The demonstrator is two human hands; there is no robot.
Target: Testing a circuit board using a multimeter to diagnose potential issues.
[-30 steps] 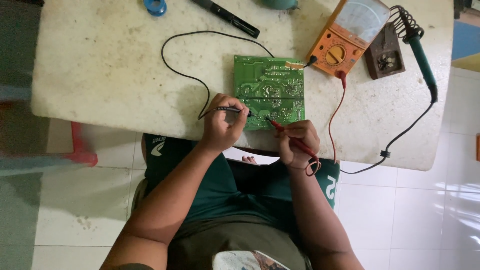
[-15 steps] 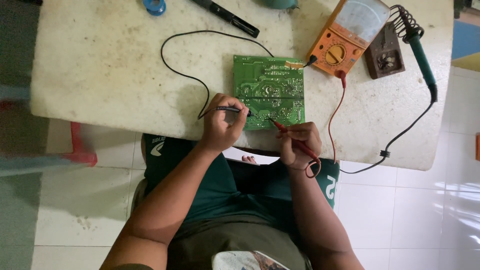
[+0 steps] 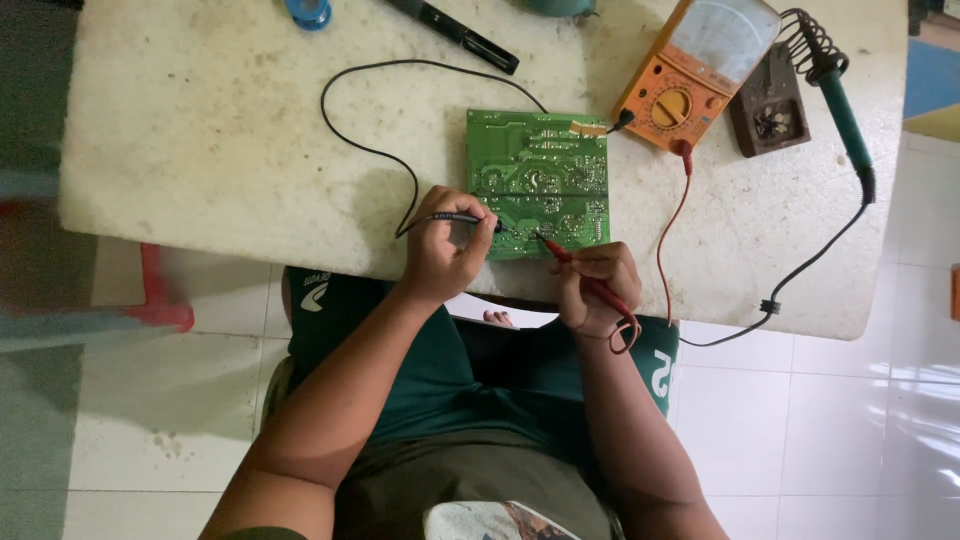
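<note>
A green circuit board (image 3: 540, 180) lies on the white table (image 3: 200, 130), solder side up. My left hand (image 3: 445, 250) grips a black test probe (image 3: 465, 218) whose tip touches the board's lower left part. My right hand (image 3: 595, 285) grips a red test probe (image 3: 565, 255), its tip resting on the board's lower edge close to the black tip. Black and red leads run from the probes to an orange analogue multimeter (image 3: 695, 70) at the upper right of the board.
A soldering iron with a green handle (image 3: 840, 100) rests in its coil stand beside a small dark block (image 3: 768, 112). A black tool (image 3: 460, 35) and a blue round object (image 3: 308, 10) lie at the far edge. White floor tiles surround the table.
</note>
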